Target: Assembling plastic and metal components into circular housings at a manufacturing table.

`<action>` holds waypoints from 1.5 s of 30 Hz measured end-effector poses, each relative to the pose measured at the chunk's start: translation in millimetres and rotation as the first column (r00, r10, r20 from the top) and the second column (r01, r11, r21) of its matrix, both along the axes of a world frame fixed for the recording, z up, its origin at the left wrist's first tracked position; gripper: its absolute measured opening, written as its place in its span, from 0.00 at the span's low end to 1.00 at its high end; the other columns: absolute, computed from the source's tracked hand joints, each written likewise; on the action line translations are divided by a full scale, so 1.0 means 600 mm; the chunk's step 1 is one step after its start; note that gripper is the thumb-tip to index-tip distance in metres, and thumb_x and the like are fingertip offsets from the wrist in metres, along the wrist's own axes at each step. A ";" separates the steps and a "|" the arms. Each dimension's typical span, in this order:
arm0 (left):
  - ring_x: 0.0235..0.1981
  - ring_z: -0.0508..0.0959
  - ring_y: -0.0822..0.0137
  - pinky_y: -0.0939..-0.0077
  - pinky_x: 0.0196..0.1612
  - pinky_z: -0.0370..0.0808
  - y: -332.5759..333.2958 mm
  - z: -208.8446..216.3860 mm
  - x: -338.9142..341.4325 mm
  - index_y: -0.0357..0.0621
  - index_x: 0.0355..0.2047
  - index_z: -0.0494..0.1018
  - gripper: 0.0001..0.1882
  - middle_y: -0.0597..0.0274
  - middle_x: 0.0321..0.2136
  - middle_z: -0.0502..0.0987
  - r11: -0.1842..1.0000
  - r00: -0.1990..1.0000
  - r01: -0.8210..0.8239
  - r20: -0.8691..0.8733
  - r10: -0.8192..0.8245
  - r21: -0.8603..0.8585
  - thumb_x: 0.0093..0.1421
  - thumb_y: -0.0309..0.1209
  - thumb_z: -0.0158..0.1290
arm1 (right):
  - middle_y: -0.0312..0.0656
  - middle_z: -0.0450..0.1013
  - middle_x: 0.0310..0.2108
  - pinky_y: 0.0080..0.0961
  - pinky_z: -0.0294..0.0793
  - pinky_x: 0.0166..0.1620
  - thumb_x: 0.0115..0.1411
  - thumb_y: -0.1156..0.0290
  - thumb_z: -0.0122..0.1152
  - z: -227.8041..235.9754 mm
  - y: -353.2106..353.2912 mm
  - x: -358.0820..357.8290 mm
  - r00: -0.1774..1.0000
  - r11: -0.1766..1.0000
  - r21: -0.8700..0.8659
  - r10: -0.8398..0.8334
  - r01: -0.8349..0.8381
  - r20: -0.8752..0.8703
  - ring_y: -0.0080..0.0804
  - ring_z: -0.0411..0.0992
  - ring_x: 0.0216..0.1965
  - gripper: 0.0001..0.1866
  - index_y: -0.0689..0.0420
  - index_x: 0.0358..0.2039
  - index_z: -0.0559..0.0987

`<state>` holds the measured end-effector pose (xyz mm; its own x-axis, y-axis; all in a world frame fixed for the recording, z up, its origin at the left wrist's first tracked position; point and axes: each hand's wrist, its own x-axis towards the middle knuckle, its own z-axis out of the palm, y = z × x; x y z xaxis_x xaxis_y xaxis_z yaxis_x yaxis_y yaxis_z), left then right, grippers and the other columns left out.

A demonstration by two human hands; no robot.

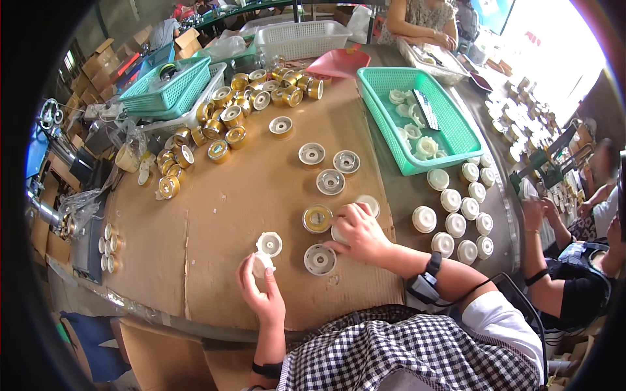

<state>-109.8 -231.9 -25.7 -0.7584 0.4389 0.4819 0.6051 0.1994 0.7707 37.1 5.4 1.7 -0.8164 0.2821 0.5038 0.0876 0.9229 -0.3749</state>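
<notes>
My left hand (263, 290) pinches a small white plastic part (263, 264) between thumb and fingers, low over the cardboard. Just beyond it lies a white round cup with a notched rim (269, 244). My right hand (362, 234) is closed around a white round cap (338, 234), partly hidden by its fingers. To the left of those fingers sits a gold-rimmed round housing (317, 219). A pale open housing (320, 260) lies nearer to me. Another white cap (368, 206) rests behind my right hand. Farther off are several silver-rimmed housings (330, 182).
A pile of gold housings (235, 114) spreads across the far left. A green basket (373, 107) with white plastic rings stands right of the cardboard (228, 195). Several white caps (455, 225) stand in rows at right. A red scoop (339, 63) lies behind; people work at right and beyond.
</notes>
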 end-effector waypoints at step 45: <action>0.49 0.81 0.54 0.61 0.52 0.78 0.351 0.085 0.055 0.47 0.46 0.83 0.22 0.62 0.49 0.82 0.580 0.662 0.660 0.005 -0.749 -0.478 0.50 0.33 0.69 | 0.50 0.81 0.35 0.43 0.78 0.40 0.43 0.69 0.74 0.008 0.513 0.005 0.639 0.904 0.157 -0.396 0.398 0.659 0.51 0.80 0.37 0.17 0.57 0.36 0.85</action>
